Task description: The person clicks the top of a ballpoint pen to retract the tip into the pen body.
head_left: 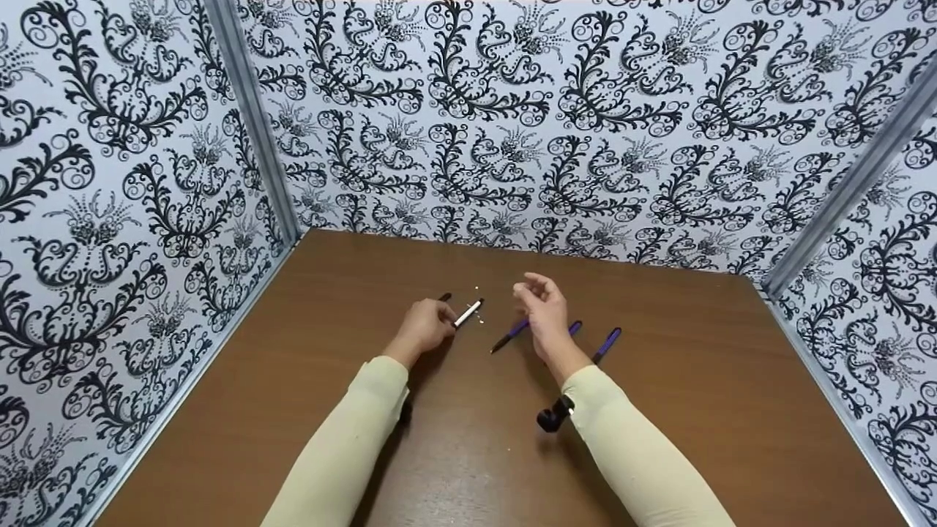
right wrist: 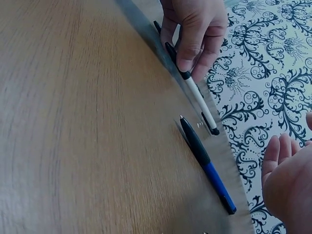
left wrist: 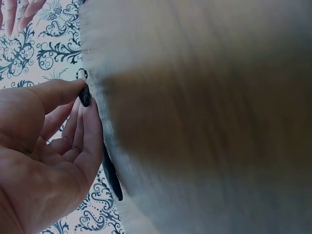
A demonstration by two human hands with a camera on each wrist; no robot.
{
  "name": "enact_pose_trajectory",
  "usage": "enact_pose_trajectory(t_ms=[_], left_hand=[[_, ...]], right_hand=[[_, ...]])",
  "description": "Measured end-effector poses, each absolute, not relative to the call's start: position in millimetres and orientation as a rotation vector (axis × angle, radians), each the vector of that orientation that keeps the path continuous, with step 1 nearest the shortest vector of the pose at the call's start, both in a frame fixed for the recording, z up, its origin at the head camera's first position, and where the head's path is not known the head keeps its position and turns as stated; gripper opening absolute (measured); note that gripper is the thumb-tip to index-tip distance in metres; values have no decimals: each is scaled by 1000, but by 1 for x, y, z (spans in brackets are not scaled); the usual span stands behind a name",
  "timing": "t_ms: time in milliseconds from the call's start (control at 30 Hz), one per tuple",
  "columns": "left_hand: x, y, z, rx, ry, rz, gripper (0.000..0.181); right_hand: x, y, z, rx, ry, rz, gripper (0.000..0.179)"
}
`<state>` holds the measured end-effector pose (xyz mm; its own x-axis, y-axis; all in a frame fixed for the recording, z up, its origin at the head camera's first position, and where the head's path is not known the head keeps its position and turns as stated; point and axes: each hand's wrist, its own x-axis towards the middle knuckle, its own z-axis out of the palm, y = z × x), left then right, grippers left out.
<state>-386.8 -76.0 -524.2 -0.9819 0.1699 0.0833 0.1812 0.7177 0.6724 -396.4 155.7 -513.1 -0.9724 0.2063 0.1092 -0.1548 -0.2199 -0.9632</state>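
Observation:
Thumb and fingers of my left hand (head_left: 426,326) pinch a white pen (right wrist: 197,95) near its black tip end. The pen slants low over the brown table, its black clip end pointing away. A dark pen (left wrist: 112,175) lies beside the same hand, mostly covered by it in the head view. My right hand (head_left: 543,311) is raised to the right with loosely bent fingers and nothing in them. Below it lies a blue pen (head_left: 510,335) with a black grip, tip towards me. Two more blue pens, one (head_left: 575,327) partly behind the wrist and another (head_left: 607,344) farther right, lie nearby.
Small white specks (head_left: 481,321) lie on the table (head_left: 468,424) around the white pen's far end. Patterned walls (head_left: 512,146) enclose the table at the back and both sides. A black wrist device (head_left: 553,416) sticks out from the right sleeve.

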Motion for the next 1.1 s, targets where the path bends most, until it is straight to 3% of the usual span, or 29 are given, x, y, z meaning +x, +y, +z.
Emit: enact_pose_trajectory(t_ms=[1100], left_hand=[[-379,-76,-521,-207,-2932,-1039,17]], right_hand=[[-393,163,-509,-77,-1805,2309,29]])
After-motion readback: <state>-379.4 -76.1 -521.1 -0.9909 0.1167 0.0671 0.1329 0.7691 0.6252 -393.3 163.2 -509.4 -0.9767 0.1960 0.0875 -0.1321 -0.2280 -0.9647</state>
